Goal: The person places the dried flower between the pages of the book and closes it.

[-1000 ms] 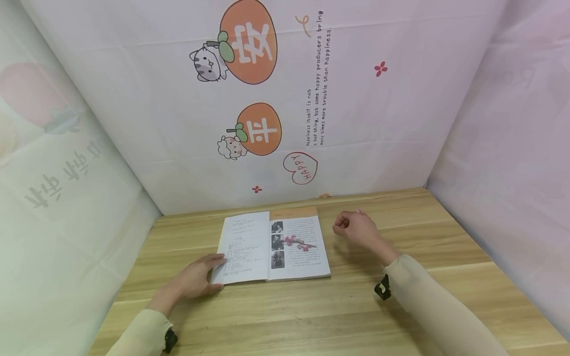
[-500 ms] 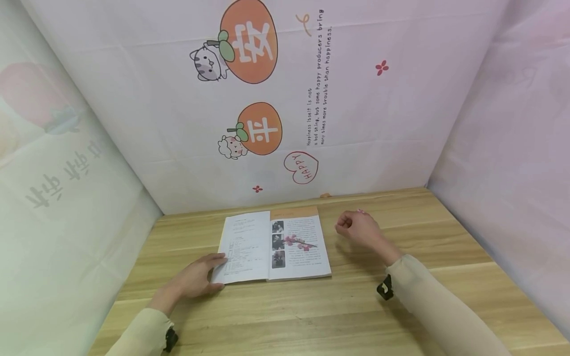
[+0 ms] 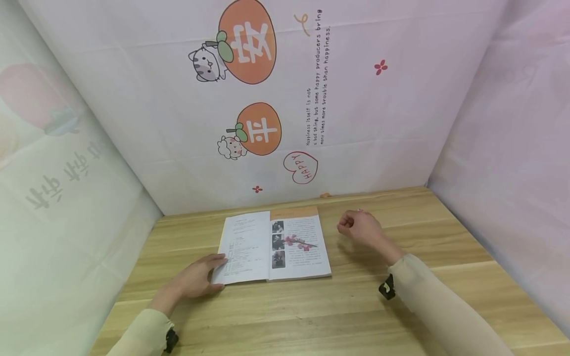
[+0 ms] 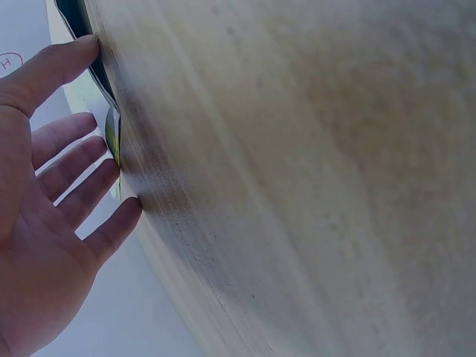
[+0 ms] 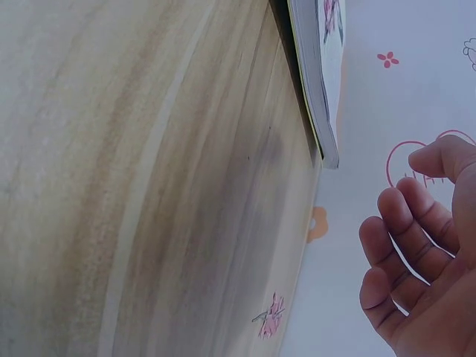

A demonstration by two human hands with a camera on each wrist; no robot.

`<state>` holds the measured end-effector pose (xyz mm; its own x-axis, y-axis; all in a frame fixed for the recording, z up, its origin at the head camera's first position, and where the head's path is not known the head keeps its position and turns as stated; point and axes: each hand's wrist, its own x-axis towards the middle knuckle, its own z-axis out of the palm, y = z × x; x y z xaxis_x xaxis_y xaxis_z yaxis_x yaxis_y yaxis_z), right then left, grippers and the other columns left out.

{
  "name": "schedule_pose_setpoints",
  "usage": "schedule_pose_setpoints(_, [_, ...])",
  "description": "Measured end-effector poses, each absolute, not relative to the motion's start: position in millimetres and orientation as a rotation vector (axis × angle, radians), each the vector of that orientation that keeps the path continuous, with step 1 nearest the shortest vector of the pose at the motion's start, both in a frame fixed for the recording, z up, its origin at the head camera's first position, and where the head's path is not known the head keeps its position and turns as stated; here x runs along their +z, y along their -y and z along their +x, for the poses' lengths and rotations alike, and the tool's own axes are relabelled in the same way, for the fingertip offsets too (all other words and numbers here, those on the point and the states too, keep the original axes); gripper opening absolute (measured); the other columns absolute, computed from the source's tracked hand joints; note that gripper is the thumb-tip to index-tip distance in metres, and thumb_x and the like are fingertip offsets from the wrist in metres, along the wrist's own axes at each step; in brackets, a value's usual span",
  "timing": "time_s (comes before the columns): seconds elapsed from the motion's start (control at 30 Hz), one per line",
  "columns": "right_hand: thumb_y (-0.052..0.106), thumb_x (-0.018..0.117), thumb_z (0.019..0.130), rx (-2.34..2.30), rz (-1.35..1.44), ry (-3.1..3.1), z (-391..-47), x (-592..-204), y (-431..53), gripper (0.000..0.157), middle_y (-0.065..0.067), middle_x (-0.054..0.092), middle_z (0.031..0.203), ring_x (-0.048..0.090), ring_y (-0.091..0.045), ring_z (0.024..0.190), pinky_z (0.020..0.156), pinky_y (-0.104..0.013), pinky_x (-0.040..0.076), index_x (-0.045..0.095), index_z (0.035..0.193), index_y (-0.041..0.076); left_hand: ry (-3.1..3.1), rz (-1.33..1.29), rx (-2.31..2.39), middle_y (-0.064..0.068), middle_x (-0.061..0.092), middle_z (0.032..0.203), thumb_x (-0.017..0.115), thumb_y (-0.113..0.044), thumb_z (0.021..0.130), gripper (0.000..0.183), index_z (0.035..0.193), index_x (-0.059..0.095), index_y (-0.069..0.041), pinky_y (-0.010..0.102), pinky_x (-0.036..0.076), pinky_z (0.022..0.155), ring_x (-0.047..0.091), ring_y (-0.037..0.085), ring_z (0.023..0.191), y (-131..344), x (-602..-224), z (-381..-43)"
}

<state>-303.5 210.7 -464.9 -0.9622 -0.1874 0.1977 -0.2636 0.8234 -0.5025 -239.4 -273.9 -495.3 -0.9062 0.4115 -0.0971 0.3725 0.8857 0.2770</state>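
Observation:
An open book (image 3: 299,267) lies on the wooden table, its left page printed with text and its right page showing small photos. Over that right page is a pink blossom sprig (image 3: 301,243). My left hand (image 3: 196,277) rests at the book's lower left corner, fingertips on the page and thumb at the bottom edge. In the left wrist view its fingers (image 4: 78,193) are spread and nearly straight. To the right of the book, my right hand (image 3: 361,228) hovers over the table with loosely curled fingers and nothing in them. Another pink blossom (image 5: 269,316) lies on the table beyond it.
The wooden tabletop (image 3: 294,321) runs back to a white printed cloth (image 3: 378,123) hung upright behind it. Cloth side walls, a left one (image 3: 53,237) and a right one (image 3: 507,198), bound the table. A dark band (image 3: 386,287) sits at my right wrist.
My right hand has drifted slightly to the right, away from the book. The left hand and the book stay where they were.

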Motion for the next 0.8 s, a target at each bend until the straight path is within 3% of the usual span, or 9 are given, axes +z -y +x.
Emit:
schedule_pose_setpoints(0.2, [0.025,0.067,0.092,0.831,0.358,2.869,-304.4,-465.4,-212.1,0.011,0.003,0.065,0.075,0.055,-0.014,0.070,0.123,-0.053,0.028,0.069,0.086,0.016,-2.899,0.603,0.391,0.010,0.043,0.157,0.079,-0.038,0.084,0.073,0.145,0.052,-0.011,0.051,0.038,0.118,0.042,0.035,0.144,274.4,-496.7,-239.1])
schedule_pose_setpoints(0.8, [0.025,0.067,0.092,0.808,0.368,2.851,-306.4,-464.1,-215.2,0.012,0.003,0.066,0.075,0.056,-0.013,0.069,0.120,-0.054,0.033,0.069,0.086,0.015,-2.906,0.620,0.364,0.011,0.043,0.157,0.079,-0.039,0.084,0.074,0.146,0.052,-0.010,0.051,0.038,0.118,0.042,0.036,0.144,276.0,-496.0,-239.7])
